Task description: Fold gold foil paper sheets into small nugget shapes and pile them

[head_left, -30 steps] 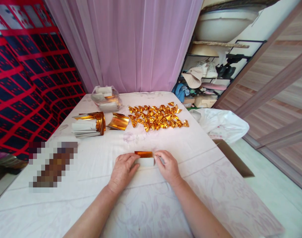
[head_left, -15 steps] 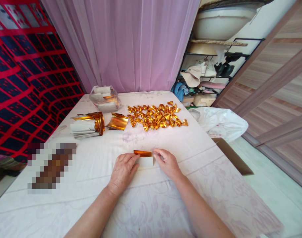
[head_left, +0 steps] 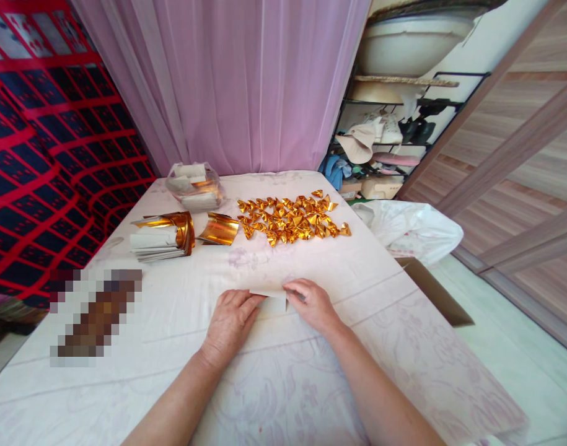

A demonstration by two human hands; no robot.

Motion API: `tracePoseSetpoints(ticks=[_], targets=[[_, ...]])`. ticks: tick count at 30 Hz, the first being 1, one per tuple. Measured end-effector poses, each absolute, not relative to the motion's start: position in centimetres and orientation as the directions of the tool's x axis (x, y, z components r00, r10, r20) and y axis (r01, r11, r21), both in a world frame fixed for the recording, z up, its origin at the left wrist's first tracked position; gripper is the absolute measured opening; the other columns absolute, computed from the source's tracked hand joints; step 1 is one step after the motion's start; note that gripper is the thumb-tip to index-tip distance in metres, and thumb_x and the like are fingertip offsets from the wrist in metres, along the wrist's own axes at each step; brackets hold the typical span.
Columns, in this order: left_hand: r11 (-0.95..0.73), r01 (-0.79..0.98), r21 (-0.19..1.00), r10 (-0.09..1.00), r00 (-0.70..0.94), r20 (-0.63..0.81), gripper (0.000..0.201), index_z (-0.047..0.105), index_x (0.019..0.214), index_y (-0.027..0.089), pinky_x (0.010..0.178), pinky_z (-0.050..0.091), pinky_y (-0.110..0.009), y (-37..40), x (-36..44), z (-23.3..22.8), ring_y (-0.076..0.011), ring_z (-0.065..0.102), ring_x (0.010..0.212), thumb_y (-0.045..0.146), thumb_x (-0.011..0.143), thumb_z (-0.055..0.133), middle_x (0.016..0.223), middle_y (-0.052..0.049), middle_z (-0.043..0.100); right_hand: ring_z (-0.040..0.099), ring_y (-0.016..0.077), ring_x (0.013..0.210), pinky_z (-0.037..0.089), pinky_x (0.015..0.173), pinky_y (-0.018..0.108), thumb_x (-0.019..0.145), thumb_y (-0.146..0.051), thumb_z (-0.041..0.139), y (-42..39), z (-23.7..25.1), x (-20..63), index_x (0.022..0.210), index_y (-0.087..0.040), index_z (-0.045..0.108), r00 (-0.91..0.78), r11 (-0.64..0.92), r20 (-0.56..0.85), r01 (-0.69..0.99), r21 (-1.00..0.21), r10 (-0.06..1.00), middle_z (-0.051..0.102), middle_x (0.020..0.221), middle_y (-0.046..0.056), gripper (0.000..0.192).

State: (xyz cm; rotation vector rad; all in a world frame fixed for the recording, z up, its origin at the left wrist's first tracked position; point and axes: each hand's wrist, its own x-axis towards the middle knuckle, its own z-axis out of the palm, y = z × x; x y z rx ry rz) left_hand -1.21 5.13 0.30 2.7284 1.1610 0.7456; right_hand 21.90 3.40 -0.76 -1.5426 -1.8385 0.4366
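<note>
On the white patterned tablecloth (head_left: 311,384), both my hands press on a small folded paper strip (head_left: 272,299) whose white side faces up. My left hand (head_left: 231,319) holds its left end with thumb and fingers. The strip's right end sits under the fingertips of my right hand (head_left: 312,305). No gold side of the strip shows. Farther back lies a heap of several folded gold foil pieces (head_left: 292,218).
A stack of gold-and-white paper sheets (head_left: 158,235) and a curled gold sheet (head_left: 219,228) lie at the back left, with a clear plastic container (head_left: 194,184) behind them. A white plastic bag (head_left: 411,228) sits at the right edge. A blurred patch (head_left: 97,313) lies left.
The gold edge seen on the strip's far side has been folded down out of sight; only white shows now. Both hands stayed on the strip, shifting slightly left.
</note>
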Motion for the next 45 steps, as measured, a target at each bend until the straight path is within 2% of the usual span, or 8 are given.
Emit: tracePoseSetpoints(ticks=[11, 19, 27, 35, 37, 39, 42, 45], targets=[[-0.723, 0.622, 0.301, 0.685, 0.59, 0.427, 0.024, 0.067, 0.108, 0.026, 0.088, 0.047, -0.04, 5.2, -1.2, 0.1, -0.0226, 0.06, 0.101, 0.017, 0.09, 0.053, 0.109, -0.006, 0.067, 0.067, 0.017, 0.092, 0.051, 0.083, 0.029, 0.08, -0.014, 0.061, 3.2, -0.2, 22.0, 0.096, -0.025, 0.073, -0.11, 0.295, 0.312, 0.709, -0.641, 0.944, 0.073, 0.098, 0.002, 0.023], [-0.732, 0.595, 0.333, 0.678, 0.586, 0.444, 0.018, 0.066, 0.098, 0.024, 0.091, 0.046, -0.04, 5.1, -1.2, 0.5, -0.0219, 0.059, 0.105, 0.017, 0.09, 0.052, 0.113, -0.006, 0.067, 0.065, 0.0159, 0.085, 0.048, 0.078, 0.027, 0.081, -0.016, 0.056, 3.3, -0.2, 21.8, 0.074, -0.023, 0.067, -0.086, 0.28, 0.312, 0.702, -0.655, 0.946, 0.071, 0.088, 0.001, 0.014], [-0.794, 0.509, 0.333, 0.608, 0.69, 0.393, 0.022, 0.065, 0.109, 0.025, 0.098, 0.04, -0.043, 4.6, -1.2, 2.0, -0.0233, 0.058, 0.108, 0.028, 0.089, 0.056, 0.106, -0.005, 0.071, 0.058, 0.0135, 0.058, 0.041, 0.053, 0.021, 0.082, -0.035, 0.048, 3.6, -0.2, 21.4, 0.068, -0.022, 0.059, 0.167, 0.039, 0.147, 0.52, -0.853, 0.975, 0.063, 0.062, -0.003, 0.022], [-0.702, 0.608, 0.371, 0.712, 0.618, 0.332, 0.035, 0.061, 0.122, 0.022, 0.09, 0.043, -0.045, 4.2, -0.8, 1.8, -0.0263, 0.06, 0.103, 0.04, 0.093, 0.05, 0.108, -0.009, 0.071, 0.051, 0.0124, 0.053, 0.039, 0.049, 0.022, 0.081, -0.039, 0.051, 3.3, 0.0, 20.6, 0.068, -0.021, 0.058, 0.192, 0.07, 0.135, 0.314, -0.947, 0.972, 0.056, 0.057, -0.004, 0.023], [-0.656, 0.624, 0.425, 0.754, 0.577, 0.315, 0.039, 0.058, 0.125, 0.022, 0.088, 0.045, -0.046, 3.9, -0.6, 1.8, -0.0268, 0.062, 0.102, 0.044, 0.094, 0.048, 0.109, -0.01, 0.07, 0.053, 0.0131, 0.054, 0.04, 0.05, 0.022, 0.083, -0.035, 0.05, 2.9, 0.5, 20.0, 0.069, -0.021, 0.058, 0.18, 0.124, 0.197, 0.352, -0.928, 0.964, 0.059, 0.06, -0.003, 0.021], [-0.611, 0.613, 0.501, 0.789, 0.526, 0.319, 0.047, 0.052, 0.132, 0.021, 0.09, 0.047, -0.046, 3.6, -0.2, 1.8, -0.0276, 0.062, 0.106, 0.048, 0.093, 0.048, 0.115, -0.011, 0.069, 0.063, 0.0166, 0.072, 0.048, 0.062, 0.025, 0.085, -0.029, 0.05, 2.4, 1.1, 19.3, 0.072, -0.022, 0.06, 0.158, 0.24, 0.335, 0.433, -0.869, 0.929, 0.068, 0.079, 0.002, 0.018], [-0.537, 0.527, 0.658, 0.831, 0.464, 0.307, 0.058, 0.044, 0.141, 0.02, 0.095, 0.049, -0.042, 2.9, 0.4, 2.1, -0.0268, 0.06, 0.115, 0.051, 0.092, 0.05, 0.128, -0.012, 0.063, 0.063, 0.0203, 0.098, 0.049, 0.088, 0.035, 0.087, -0.026, 0.052, 1.8, 2.1, 18.1, 0.076, -0.024, 0.062, 0.078, 0.384, 0.534, 0.61, -0.694, 0.842, 0.07, 0.103, 0.006, 0.016], [-0.383, 0.408, 0.829, 0.89, 0.402, 0.213, 0.06, 0.048, 0.136, 0.016, 0.092, 0.051, -0.037, 2.4, 1.1, 2.5, -0.0254, 0.062, 0.111, 0.055, 0.089, 0.052, 0.126, -0.012, 0.064, 0.06, 0.0209, 0.105, 0.046, 0.093, 0.038, 0.091, -0.025, 0.051, 1.5, 2.6, 17.2, 0.079, -0.025, 0.065, -0.052, 0.45, 0.614, 0.728, -0.516, 0.788, 0.069, 0.11, 0.006, 0.018]])
